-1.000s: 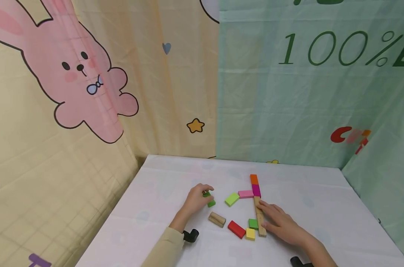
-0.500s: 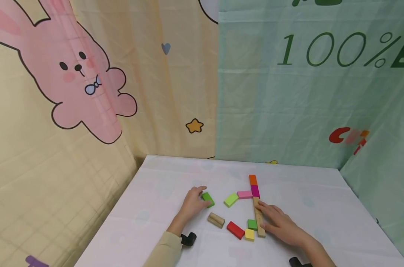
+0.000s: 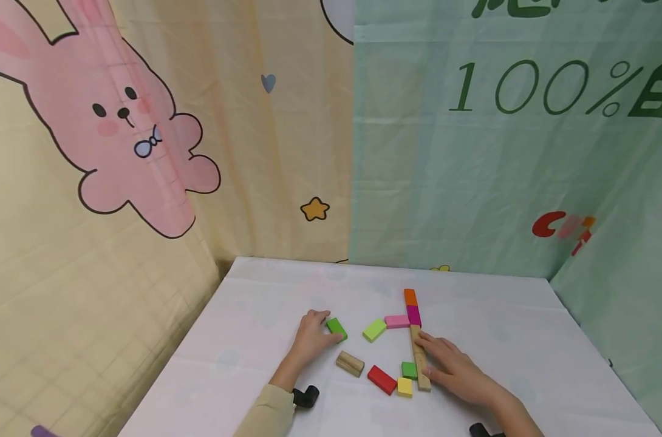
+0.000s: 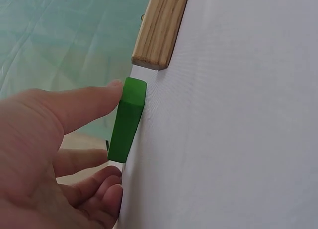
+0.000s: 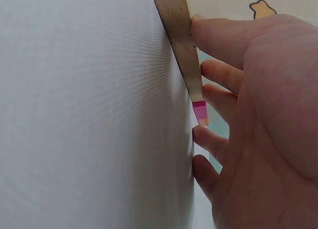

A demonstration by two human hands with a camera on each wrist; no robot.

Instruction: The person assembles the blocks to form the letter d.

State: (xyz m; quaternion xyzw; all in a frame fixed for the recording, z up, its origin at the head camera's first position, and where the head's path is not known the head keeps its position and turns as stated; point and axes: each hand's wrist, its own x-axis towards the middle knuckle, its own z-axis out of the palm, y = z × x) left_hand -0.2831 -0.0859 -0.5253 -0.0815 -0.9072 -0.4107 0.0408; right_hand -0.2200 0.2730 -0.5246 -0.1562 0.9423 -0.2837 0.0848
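The green block (image 3: 336, 329) lies on the worktop (image 3: 484, 303), left of its middle, somewhat closer to the left edge than to the right edge. I judge it to be painted wood: light, stiff, not easy to break, perhaps a little slippery on its smooth faces. The good place to take hold, I think, is at its two short ends. My left hand (image 3: 310, 335) is just beside it, with thumb and forefinger spread apart: the thumb touches the end nearer to me, and the forefinger is close by the far end; whether it touches, I cannot tell. My right hand (image 3: 455, 371) also has its fingers apart, and thumb and fingertips touch the wooden strip (image 3: 419, 358) without gripping it. From the strip toward the far edge follow the magenta block (image 3: 413, 315) and the orange block (image 3: 410, 297). The pink block (image 3: 396, 321) and the lime block (image 3: 375, 330) go from there toward the left edge. Nearer to me are the small green block (image 3: 409, 370), the yellow block (image 3: 404, 388), the red block (image 3: 382, 380) and the wooden piece (image 3: 350, 363).
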